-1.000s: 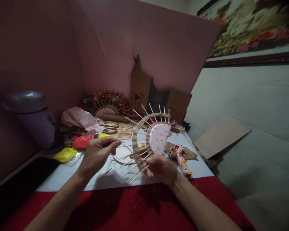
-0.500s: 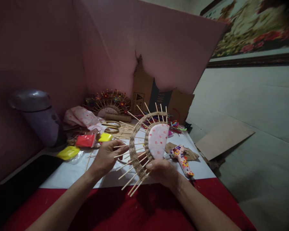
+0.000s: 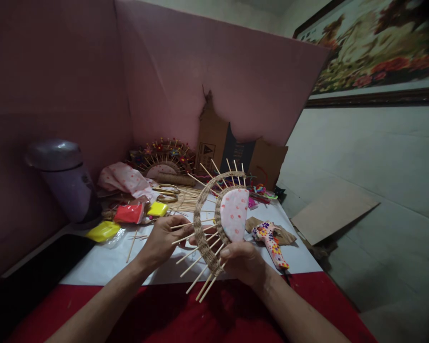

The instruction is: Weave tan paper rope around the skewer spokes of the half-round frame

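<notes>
Up in front of me is a half-round woven craft piece, with wooden sticks fanning out through two bands of brown twine and a white half-circle of red-spotted cloth at its core. My right hand grips its lower end, thumb on the front near the cloth and fingers behind. At the outer left side, my left hand pinches one of the sticks between thumb and fingers; some of its fingertips are hidden behind the piece. A flower-patterned glue gun lies right of my right hand.
Behind are a finished-looking fan with flowers, gold-handled scissors, loose sticks and torn cardboard. At left stand a purple bottle, red and yellow packets and a black flat object. Spotted cloth lies crumpled.
The whole view has shifted slightly, with the table lower in frame. Both hands keep their hold on the woven piece, and its pose is nearly the same.
</notes>
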Available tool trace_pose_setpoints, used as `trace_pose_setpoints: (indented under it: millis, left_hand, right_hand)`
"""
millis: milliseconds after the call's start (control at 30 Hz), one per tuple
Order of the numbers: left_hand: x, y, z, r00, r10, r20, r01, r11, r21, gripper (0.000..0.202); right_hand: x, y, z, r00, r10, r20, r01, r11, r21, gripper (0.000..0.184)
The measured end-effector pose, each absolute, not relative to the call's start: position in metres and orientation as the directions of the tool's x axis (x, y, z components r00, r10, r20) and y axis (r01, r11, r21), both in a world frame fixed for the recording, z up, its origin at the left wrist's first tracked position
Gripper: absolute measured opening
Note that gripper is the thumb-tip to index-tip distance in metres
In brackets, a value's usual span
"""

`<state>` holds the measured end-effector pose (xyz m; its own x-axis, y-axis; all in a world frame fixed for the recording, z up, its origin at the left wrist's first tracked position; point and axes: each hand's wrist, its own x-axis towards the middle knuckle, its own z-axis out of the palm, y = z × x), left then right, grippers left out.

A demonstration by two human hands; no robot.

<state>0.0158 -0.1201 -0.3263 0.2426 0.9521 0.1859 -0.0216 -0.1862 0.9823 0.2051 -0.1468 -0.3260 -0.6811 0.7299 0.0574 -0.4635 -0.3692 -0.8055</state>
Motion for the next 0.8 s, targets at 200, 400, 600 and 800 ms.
trace_pose_setpoints:
  millis: [200,400,600,800]
  left_hand:
    - [0.013,-0.12,-0.321,0.227,0.954,0.195,0.054,-0.212,0.976,0.025]
    - [0.004,-0.118,-0.307,0.142,0.99,0.025,-0.002,-0.025,1.0,0.038]
    - [-0.007,-0.121,-0.299,0.28,0.959,-0.032,-0.251,0.106,0.962,0.028]
    - [-0.005,-0.122,-0.302,0.046,0.976,0.213,0.044,-0.216,0.975,0.017]
  right_hand:
    - [0.207,-0.145,-0.327,-0.673,0.734,0.084,-0.471,-0.338,-0.815,0.045]
    - [0.21,-0.142,-0.329,-0.637,0.767,0.075,-0.484,-0.322,-0.814,0.045]
    - [0.209,-0.14,-0.328,-0.637,0.769,0.06,-0.494,-0.347,-0.797,0.043]
    - [0.207,-0.14,-0.328,-0.638,0.77,0.026,-0.491,-0.38,-0.784,0.046]
